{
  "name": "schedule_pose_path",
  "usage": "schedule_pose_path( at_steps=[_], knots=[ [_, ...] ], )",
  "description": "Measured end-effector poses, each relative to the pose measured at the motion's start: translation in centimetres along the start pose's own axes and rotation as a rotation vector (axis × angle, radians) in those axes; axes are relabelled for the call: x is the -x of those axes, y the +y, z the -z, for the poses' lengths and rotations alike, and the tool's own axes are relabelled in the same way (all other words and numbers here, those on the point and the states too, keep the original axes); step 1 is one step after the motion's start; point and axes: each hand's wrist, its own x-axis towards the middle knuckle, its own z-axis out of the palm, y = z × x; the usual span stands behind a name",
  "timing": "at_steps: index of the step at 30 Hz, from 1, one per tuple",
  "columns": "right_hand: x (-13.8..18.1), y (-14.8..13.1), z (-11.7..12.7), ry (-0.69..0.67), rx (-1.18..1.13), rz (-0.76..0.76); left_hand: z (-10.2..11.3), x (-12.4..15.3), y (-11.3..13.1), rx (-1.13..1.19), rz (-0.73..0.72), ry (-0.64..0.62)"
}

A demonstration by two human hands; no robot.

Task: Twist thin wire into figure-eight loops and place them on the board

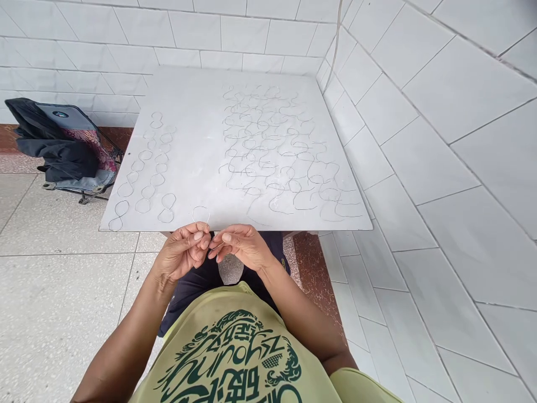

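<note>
Just over the near edge of the white tabletop (193, 151), my left hand (180, 254) pinches a thin wire (201, 207) between thumb and fingers. The wire's rounded loop sticks up above the fingertips. Beside it, my right hand (243, 246) has its thumb and fingers closed together on the lower part of the same wire, which is mostly hidden by the fingers. Several figure-eight wires (166, 209) lie in rows on the left of the tabletop. On the right, many loose, wavy wires (268, 162) are spread out, some overlapping.
A folding chair (90, 176) with dark cloth (62, 151) on it stands left of the table. White tiled walls (419, 168) border the table's back and right side. A cable (335, 45) hangs down the back corner. The floor (62, 291) is speckled stone.
</note>
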Motion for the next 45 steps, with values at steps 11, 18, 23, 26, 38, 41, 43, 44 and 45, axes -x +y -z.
schedule_pose_path(
  at_steps=[11, 18, 23, 26, 38, 41, 43, 44, 45],
  knots=[
    [1.0, 1.4, -0.8, 0.139, -0.026, 0.096, -0.2, -1.2, -1.7, 0.093, -0.025, -0.064],
    [1.5, 2.4, -1.1, 0.232, -0.050, 0.048, 0.1, -1.4, -2.3, 0.000, -0.083, -0.039],
    [1.6, 3.2, -1.1, 0.284, -0.093, 0.063, -0.1, -1.6, -2.7, -0.022, -0.126, 0.024],
    [1.7, 3.5, -1.0, 0.293, -0.115, 0.075, -0.1, -1.8, -3.0, -0.033, -0.137, 0.049],
    [2.9, 1.0, 0.2, 0.351, 0.048, 0.096, -1.6, -1.2, -0.1, -0.329, -0.264, 0.088],
    [3.2, 0.9, 0.3, 0.324, 0.041, 0.081, -1.9, -1.2, 0.4, -0.302, -0.300, 0.143],
    [3.3, 1.1, 0.3, 0.304, 0.027, 0.082, -1.9, -1.3, 0.3, -0.259, -0.293, 0.125],
    [3.3, 1.2, 0.3, 0.300, 0.020, 0.083, -1.9, -1.3, 0.2, -0.243, -0.283, 0.103],
    [3.3, 1.3, 0.3, 0.301, 0.013, 0.083, -1.8, -1.4, 0.0, -0.232, -0.270, 0.079]
  ],
)
